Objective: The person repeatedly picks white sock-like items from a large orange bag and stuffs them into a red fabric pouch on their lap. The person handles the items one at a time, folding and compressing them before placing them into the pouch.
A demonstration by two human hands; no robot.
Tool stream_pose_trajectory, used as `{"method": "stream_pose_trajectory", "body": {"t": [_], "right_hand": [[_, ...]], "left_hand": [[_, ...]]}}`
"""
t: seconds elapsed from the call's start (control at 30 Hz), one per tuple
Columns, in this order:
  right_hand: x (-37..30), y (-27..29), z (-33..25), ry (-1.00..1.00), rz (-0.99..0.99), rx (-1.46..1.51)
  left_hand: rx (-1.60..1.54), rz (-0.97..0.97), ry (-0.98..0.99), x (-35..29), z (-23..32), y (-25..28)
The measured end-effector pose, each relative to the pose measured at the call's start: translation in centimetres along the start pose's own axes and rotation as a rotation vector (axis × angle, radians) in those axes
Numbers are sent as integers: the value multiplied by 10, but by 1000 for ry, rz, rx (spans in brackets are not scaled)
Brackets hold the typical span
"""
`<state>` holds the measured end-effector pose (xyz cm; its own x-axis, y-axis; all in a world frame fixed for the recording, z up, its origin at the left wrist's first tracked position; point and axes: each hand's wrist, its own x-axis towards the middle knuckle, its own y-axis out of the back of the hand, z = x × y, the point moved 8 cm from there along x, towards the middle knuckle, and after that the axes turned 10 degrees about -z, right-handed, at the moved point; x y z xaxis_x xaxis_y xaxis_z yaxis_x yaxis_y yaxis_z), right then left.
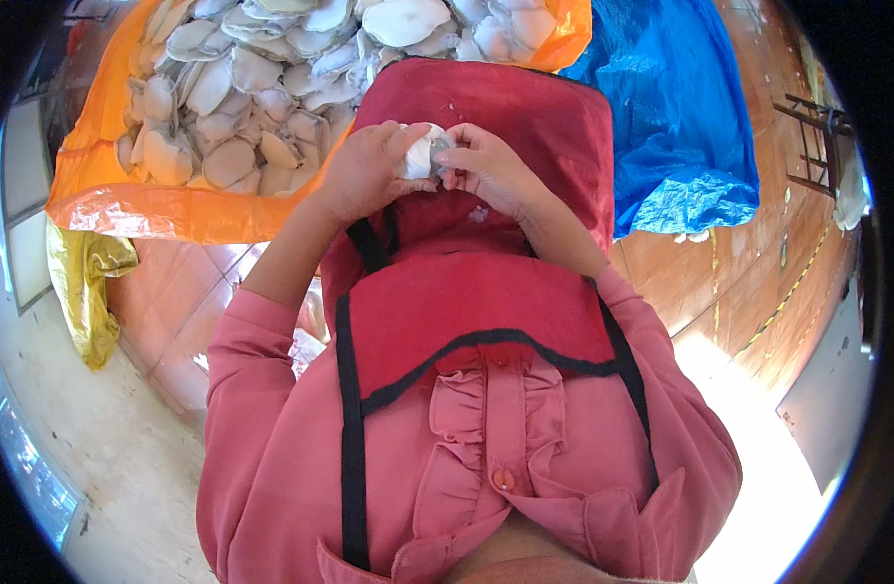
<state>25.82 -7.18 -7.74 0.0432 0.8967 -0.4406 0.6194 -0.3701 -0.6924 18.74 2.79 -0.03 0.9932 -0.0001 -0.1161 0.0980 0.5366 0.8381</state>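
Head view: my left hand [364, 170] clamps a white shell-like piece [418, 159], my right hand [490, 169] a grey disc [440, 147] against it, above the red apron [544, 117], toward its far edge. Likely light, brittle: grip rims.

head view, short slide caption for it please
Left hand and right hand hold a small pale object over a red apron, near an orange sheet heaped with pale flat pieces.

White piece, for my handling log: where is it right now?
In the head view, the white piece is upper centre, between the left hand and right hand, over the red apron.
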Motion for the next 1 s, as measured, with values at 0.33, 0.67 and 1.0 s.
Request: {"method": "stream_pose_trajectory", "body": {"t": [0.33,0.67,1.0], "right_hand": [[-6,-5,-10,164,-27,-222],[-1,-10,-14,213,-121,-321],[-6,-4,-14,309,70,-701]], "left_hand": [[-76,28,6,4,4,9],[-26,24,39,4,3,8],[122,8,89,7,18,7]]}}
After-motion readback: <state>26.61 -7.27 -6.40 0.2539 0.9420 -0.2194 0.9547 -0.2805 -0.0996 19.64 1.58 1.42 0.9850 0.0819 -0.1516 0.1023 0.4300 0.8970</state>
